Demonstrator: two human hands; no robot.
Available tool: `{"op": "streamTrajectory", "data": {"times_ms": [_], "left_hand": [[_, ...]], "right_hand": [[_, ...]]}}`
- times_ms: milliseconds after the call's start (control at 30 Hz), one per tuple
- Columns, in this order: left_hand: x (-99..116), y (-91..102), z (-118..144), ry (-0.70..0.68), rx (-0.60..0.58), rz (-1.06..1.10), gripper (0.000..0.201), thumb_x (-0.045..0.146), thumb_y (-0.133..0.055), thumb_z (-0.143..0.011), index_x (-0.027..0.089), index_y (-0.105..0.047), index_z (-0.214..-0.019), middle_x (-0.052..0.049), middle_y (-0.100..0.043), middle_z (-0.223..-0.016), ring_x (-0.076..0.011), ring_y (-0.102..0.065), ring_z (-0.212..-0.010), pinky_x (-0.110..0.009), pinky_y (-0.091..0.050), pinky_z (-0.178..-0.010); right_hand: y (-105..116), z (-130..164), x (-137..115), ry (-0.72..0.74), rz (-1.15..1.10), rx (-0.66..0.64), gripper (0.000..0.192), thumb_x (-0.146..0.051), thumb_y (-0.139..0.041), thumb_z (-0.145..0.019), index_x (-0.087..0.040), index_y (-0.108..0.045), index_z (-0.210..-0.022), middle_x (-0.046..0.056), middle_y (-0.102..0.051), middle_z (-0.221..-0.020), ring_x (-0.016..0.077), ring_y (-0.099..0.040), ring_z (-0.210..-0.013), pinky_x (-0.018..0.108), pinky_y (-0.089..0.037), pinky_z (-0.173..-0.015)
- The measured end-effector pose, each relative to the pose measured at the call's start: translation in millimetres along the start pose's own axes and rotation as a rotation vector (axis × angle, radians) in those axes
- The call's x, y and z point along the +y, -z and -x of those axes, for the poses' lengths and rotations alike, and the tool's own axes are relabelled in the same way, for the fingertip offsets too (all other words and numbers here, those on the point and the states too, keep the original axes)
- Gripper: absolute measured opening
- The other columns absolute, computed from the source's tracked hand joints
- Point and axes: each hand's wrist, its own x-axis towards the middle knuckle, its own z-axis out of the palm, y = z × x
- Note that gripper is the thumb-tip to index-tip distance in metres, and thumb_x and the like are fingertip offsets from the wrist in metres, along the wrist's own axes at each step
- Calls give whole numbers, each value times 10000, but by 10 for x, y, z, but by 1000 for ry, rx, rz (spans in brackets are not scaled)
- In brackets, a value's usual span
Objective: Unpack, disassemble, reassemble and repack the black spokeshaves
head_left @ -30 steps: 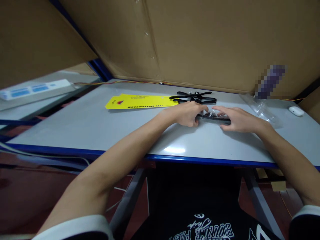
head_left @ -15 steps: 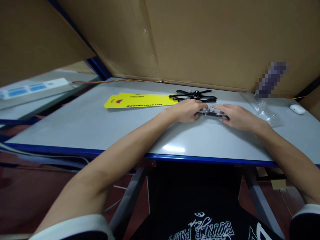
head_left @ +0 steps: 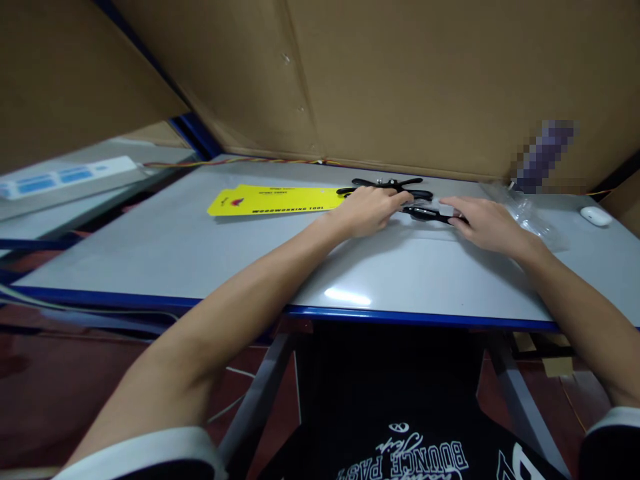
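Note:
A slim black tool (head_left: 429, 214) lies on the grey table (head_left: 200, 247), partly wrapped in clear plastic. My right hand (head_left: 484, 221) pinches its right end with fingers curled over it. My left hand (head_left: 369, 209) rests at its left end, fingers bent against it and against a second black tool with curved handles (head_left: 387, 186) just behind. Whether the left hand grips anything is unclear.
A yellow packaging card (head_left: 274, 200) lies left of the hands. A crumpled clear plastic bag (head_left: 525, 212) and a small white object (head_left: 593, 216) sit at the right. Cardboard walls (head_left: 400, 80) close the back; a coloured wire (head_left: 240, 162) runs along them. The blue table edge (head_left: 350, 313) is near me.
Both hands have slid the slim black tool away from me, toward the curved-handled tool at the back. The left hand now touches that rear tool.

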Motion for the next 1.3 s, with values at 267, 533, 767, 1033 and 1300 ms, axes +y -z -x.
{"op": "streamTrajectory", "data": {"times_ms": [267,533,767,1033,1300], "left_hand": [[-317,55,6,-47,-181,454,463,344,-494,-1035,154,-720,-1392,-67,-771,-859,-211,-666,-734,-322,-484,-757],[-355,64,14,-32,-189,436,441,434,-546,-1026,210,-745,-1350,-51,-808,-923,-212,-715,-826,-307,-474,-767],[-301,141,62,19,-85,218,537,553,-581,-1008,184,-741,-1364,-79,-798,-898,-260,-723,-830,-355,-499,-802],[-148,28,43,31,-104,-12,564,562,-405,-1101,203,-752,-1364,-146,-808,-1211,-334,-753,-1112,-391,-529,-907],[-486,-4,13,134,124,125,642,528,-258,-1142,167,-788,-1109,-154,-763,-1114,-324,-699,-1100,-415,-507,-962]], "right_hand": [[-37,-75,190,-7,-467,44,500,-552,-755,-930,-232,-790,-1313,87,-821,-1066,216,-690,-721,396,-564,-740],[-87,-106,193,-157,-821,-211,498,-559,-831,-876,-263,-776,-1273,93,-767,-1041,211,-703,-663,390,-639,-545],[-113,-98,158,-223,-820,-166,610,-536,-842,-892,-262,-694,-1417,105,-774,-1136,178,-691,-562,366,-601,-513],[-175,-130,46,-341,-608,-42,596,-517,-762,-949,-216,-688,-1457,101,-797,-1109,179,-619,-554,384,-518,-623],[-234,-125,188,-58,-368,44,442,-556,-617,-997,-214,-814,-1198,72,-723,-862,258,-637,-766,410,-482,-791]]}}
